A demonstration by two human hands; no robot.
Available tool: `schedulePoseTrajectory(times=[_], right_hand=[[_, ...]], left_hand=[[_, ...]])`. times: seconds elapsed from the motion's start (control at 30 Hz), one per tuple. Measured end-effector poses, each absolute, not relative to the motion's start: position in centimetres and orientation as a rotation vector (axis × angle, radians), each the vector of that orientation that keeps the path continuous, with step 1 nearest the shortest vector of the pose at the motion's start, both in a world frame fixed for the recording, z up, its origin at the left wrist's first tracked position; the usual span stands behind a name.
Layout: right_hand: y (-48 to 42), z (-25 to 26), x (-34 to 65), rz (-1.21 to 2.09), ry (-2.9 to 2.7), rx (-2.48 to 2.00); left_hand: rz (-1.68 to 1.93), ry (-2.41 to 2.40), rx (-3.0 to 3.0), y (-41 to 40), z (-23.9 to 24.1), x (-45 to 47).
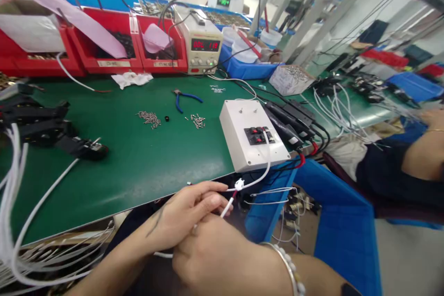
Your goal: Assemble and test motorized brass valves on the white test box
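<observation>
Evidently, R hand (215,252) grips white cable (227,207), L hand (189,210) grip unclear; cable prob. light, flexible, best held just below connector (239,184).

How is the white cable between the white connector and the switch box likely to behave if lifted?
The white cable would probably flex, since it bows in a curve between the white connector and the switch box. It looks thin, so likely light for its length. Lifting it might tug the terminal block where its end appears seated.

Workshop with power supply (203,42), pliers (178,94)
</observation>
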State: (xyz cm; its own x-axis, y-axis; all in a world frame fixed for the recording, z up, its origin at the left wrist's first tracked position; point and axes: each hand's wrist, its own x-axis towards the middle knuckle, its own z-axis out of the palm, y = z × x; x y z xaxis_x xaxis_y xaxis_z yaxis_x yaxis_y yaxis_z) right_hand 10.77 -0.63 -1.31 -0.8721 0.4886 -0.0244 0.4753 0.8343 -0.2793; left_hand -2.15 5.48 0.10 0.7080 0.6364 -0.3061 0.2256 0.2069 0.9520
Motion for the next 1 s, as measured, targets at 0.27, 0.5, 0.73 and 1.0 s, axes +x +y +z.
schedulePoseTrajectory(times=[0.27,0.5,0.73,1.0], right_hand=[[0.4,1.6,12.2,0.438,-2.202,-0.694],[2.5,-2.9,12.9,0.146,-2.268,-1.6],[3.8,-4.1,12.8,0.148,-2.265,-1.381],[2.0,-4.3,13.7,0.224,-2.389,-1.446]], left_hand=[[0.836,0.794,0.805,5.4,0.6,-3.0],[0.951,0.696,0.652,4.5,1.9,-4.2],[0.857,0.609,0.552,4.4,2.3,-4.5],[0.889,0.674,0.604,4.7,2.4,-4.3]])
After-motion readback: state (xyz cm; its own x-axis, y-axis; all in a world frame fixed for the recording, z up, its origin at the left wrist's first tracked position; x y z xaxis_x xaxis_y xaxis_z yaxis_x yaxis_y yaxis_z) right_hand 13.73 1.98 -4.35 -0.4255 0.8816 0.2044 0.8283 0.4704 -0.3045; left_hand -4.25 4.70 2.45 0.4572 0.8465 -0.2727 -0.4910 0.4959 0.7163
